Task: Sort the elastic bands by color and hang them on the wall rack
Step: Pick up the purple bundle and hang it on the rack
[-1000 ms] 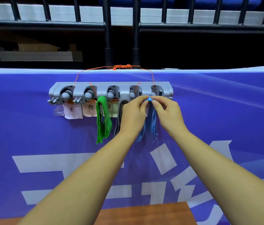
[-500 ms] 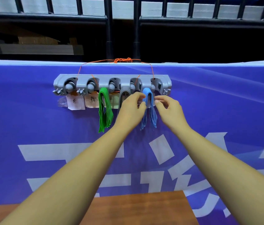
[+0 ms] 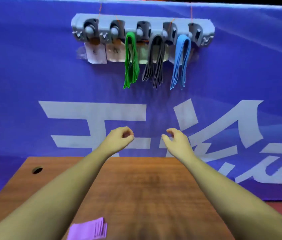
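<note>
Blue banner (image 3: 32,84) with white lettering fills the backdrop, wooden table (image 3: 145,187) pushed up against it. Head view: grey wall rack (image 3: 155,17) hangs off orange string (image 3: 191,13), so it probably swings under load and likely needs two hands. One colour per hook: green bands (image 3: 131,61), grey bands (image 3: 154,63) and blue bands (image 3: 180,61) are each looped over their own peg, well apart. The two left pegs are bare; the paper labels (image 3: 96,53) under them are too blurred to read. Left hand (image 3: 119,137) and right hand (image 3: 176,140) hover low over the table's far edge, fingers loosely curled, holding nothing, well below the rack. Purple bands (image 3: 88,229) lie stacked at the near table edge, untouched. Likely next pick, bound for a free left peg.
</note>
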